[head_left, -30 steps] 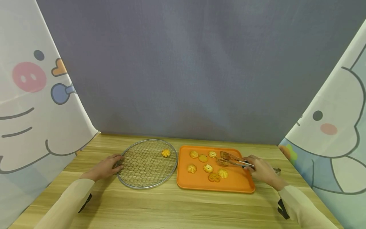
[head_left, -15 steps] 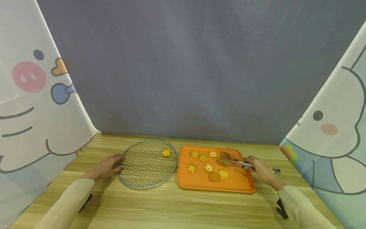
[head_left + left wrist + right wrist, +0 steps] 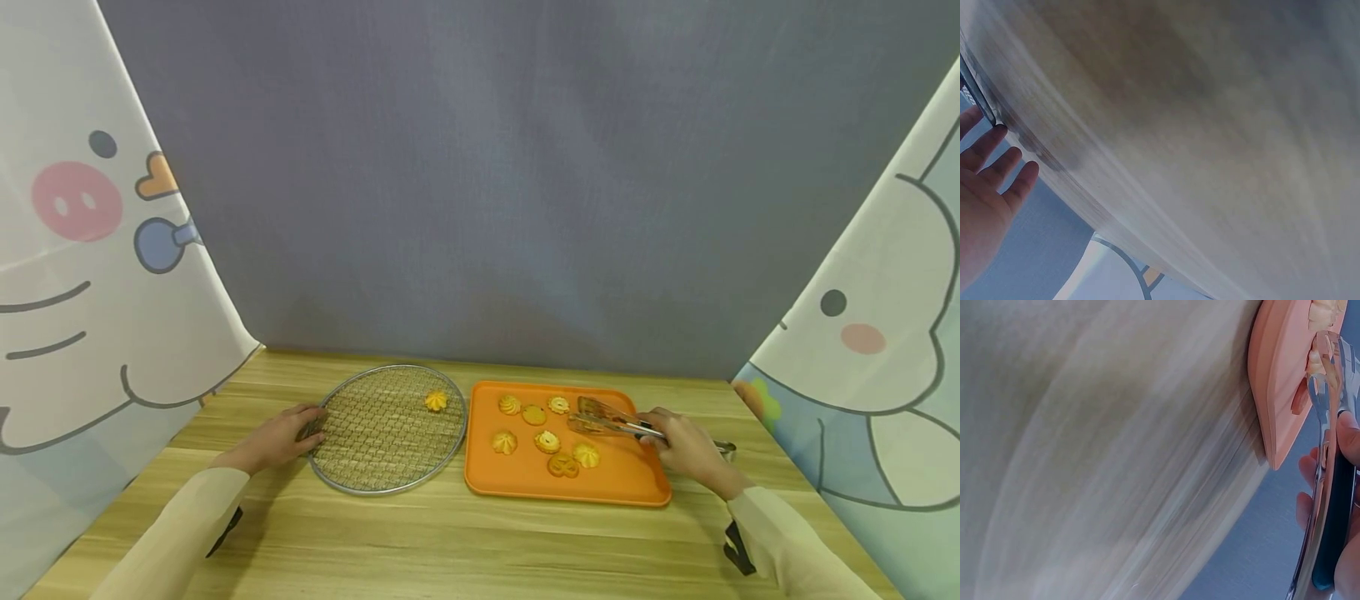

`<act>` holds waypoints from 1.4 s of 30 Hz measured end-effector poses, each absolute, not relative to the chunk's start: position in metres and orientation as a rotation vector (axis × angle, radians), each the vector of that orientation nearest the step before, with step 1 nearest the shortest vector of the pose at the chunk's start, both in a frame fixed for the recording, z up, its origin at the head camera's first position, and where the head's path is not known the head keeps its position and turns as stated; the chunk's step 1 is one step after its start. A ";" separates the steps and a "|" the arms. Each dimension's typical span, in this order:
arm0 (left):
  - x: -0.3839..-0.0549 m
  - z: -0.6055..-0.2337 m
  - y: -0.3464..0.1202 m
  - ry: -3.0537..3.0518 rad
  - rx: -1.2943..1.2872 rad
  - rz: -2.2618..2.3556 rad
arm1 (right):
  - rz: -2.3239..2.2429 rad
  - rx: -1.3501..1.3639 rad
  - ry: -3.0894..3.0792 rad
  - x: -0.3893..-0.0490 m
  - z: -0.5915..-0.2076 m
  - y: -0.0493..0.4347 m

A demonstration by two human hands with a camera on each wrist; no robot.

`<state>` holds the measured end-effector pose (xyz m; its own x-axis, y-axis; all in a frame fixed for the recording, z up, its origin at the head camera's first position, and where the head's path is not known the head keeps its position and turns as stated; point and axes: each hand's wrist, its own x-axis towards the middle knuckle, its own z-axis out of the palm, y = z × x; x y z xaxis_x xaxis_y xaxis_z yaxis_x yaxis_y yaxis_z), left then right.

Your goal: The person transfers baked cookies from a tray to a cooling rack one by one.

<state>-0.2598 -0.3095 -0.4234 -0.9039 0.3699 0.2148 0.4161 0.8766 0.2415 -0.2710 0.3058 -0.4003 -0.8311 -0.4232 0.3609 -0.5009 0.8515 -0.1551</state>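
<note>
My right hand (image 3: 686, 446) holds a pair of metal tongs (image 3: 647, 430) with a dark grip. Their spread tips (image 3: 1329, 359) lie over the right half of an orange tray (image 3: 622, 479). Several cookies sit on that tray, among them a pretzel-shaped cookie (image 3: 562, 465) and a swirled cookie (image 3: 586, 455). On the left, my left hand (image 3: 279, 437) rests at the rim of a round wire rack (image 3: 375, 433). In the left wrist view its fingers (image 3: 1019, 181) are loosely extended, one fingertip right at the rim. A star-shaped cookie (image 3: 436, 400) lies on the rack's upper right.
Rack and tray stand side by side on a wood-grain table (image 3: 420, 542), their edges close together. A grey fabric panel (image 3: 480, 208) rises behind the table. Cartoon-printed cloths (image 3: 67, 333) hang at both sides.
</note>
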 end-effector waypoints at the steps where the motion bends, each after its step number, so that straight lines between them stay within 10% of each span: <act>1: -0.260 -0.424 -0.310 -2.884 -0.609 -0.426 | 0.352 0.696 -2.710 -0.271 -0.400 0.306; 42: -0.260 -0.425 -0.310 -2.879 -0.597 -0.432 | 0.474 0.645 -2.709 -0.273 -0.402 0.304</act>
